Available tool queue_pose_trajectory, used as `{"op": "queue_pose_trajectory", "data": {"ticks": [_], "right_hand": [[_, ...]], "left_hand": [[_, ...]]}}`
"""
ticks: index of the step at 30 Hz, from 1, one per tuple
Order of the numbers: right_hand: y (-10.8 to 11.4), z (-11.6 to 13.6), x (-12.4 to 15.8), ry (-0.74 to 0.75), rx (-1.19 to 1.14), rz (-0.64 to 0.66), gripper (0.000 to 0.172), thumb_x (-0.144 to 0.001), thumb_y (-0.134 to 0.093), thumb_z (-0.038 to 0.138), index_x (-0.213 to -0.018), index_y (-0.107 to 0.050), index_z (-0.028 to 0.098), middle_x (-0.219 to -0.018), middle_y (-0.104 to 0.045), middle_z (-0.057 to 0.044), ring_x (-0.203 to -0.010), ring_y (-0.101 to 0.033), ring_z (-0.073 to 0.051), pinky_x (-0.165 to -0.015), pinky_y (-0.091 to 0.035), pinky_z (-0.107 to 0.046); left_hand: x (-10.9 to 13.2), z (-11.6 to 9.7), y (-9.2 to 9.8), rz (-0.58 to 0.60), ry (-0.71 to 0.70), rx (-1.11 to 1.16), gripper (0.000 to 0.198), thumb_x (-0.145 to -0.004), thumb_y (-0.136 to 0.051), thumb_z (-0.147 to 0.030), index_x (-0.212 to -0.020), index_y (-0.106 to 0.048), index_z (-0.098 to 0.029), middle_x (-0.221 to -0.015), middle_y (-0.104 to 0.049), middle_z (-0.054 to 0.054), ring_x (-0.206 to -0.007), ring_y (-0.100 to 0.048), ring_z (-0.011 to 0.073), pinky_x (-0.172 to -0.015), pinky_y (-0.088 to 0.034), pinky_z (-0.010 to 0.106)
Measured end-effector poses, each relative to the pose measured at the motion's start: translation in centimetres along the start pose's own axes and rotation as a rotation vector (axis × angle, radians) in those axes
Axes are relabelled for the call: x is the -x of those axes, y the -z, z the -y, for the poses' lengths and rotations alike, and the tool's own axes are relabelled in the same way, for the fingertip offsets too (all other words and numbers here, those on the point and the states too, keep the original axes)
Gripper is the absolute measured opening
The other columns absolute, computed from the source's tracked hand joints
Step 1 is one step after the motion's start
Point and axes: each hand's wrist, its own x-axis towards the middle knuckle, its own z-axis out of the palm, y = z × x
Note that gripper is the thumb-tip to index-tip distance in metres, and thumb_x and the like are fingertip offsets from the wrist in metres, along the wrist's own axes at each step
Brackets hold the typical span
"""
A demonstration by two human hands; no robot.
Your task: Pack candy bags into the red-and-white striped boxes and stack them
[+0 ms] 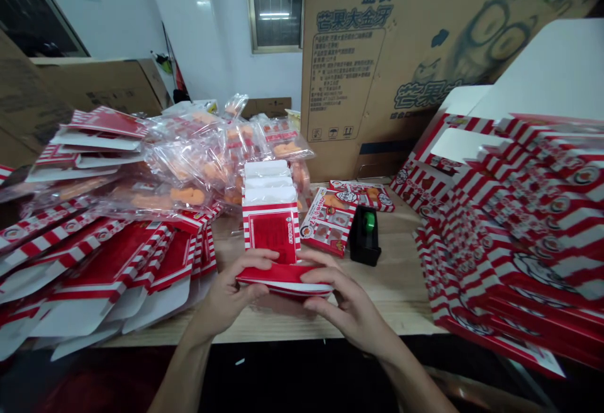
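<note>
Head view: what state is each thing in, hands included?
Held carton, gripped at both ends; open or closed unclear.
Left hand, closed on its left end.
Right hand, closed on its right end.
Centre cartons, in a row, white flaps up.
Left cartons, overlapping.
Clear bags, heaped, orange pieces inside.
Picture boxes, lying flat.
Tape dispenser, green roll fitted.
Right cartons, piled, overlapping.
</note>
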Motion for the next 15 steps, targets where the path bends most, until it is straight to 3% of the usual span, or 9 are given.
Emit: {"op": "queue_pose_trajectory", "data": {"ticks": [4, 8, 12, 13, 15], "right_hand": [[-0.5, -1.1, 0.5, 0.028, -0.088, -0.155, 0.015, -0.084, -0.058, 0.021, -0.098, -0.061, 0.027, -0.117, -0.061, -0.006, -0.105, -0.060, -0.019, -0.086, -0.050, -0.037], [-0.4, -0.8, 0.5, 0.123, 0.093, -0.109, 0.023, -0.085, -0.055, 0.013, -0.100, -0.063, 0.028, -0.120, -0.059, -0.007, -0.109, -0.058, -0.019, -0.088, -0.049, -0.037], [0.0, -1.0, 0.2, 0.051, 0.013, -0.067, 0.014, -0.086, -0.054, 0.023, -0.096, -0.064, 0.027, -0.125, -0.057, -0.006, -0.113, -0.055, -0.020, -0.092, -0.046, -0.039], [0.4, -1.5, 0.1, 0.013, -0.017, -0.102, 0.015, -0.087, -0.053, 0.030, -0.096, -0.064, 0.026, -0.125, -0.057, -0.007, -0.113, -0.055, -0.021, -0.092, -0.046, -0.040], [1.9, -3.3, 0.2, -0.138, 0.035, -0.354, 0.028, -0.087, -0.048, 0.043, -0.099, -0.064, 0.023, -0.121, -0.059, -0.009, -0.109, -0.057, -0.022, -0.091, -0.046, -0.040]], "left_hand": [[0.4, 0.2, -1.0, -0.044, 0.009, 0.000, 0.011, -0.081, -0.062, -0.027, -0.089, -0.063, -0.021, -0.113, -0.064, 0.011, -0.105, -0.060, 0.0216, -0.088, -0.047, 0.035], [0.5, 0.1, -1.7, -0.135, -0.026, -0.076, 0.023, -0.082, -0.060, -0.023, -0.105, -0.059, -0.024, -0.122, -0.058, 0.010, -0.117, -0.051, 0.0222, -0.097, -0.040, 0.038], [0.7, 0.2, -1.9, -0.126, -0.042, -0.087, 0.005, -0.083, -0.058, -0.021, -0.086, -0.062, -0.022, -0.118, -0.059, 0.008, -0.109, -0.057, 0.0202, -0.088, -0.046, 0.031], [0.8, 0.3, -2.1, -0.135, -0.051, -0.096, 0.004, -0.083, -0.058, -0.020, -0.081, -0.061, -0.021, -0.114, -0.061, 0.008, -0.103, -0.060, 0.0190, -0.083, -0.048, 0.029], [1.1, 0.5, -2.5, -0.191, -0.077, -0.143, 0.005, -0.082, -0.058, -0.018, -0.078, -0.060, -0.020, -0.106, -0.064, 0.007, -0.095, -0.062, 0.0169, -0.076, -0.049, 0.025]]}}
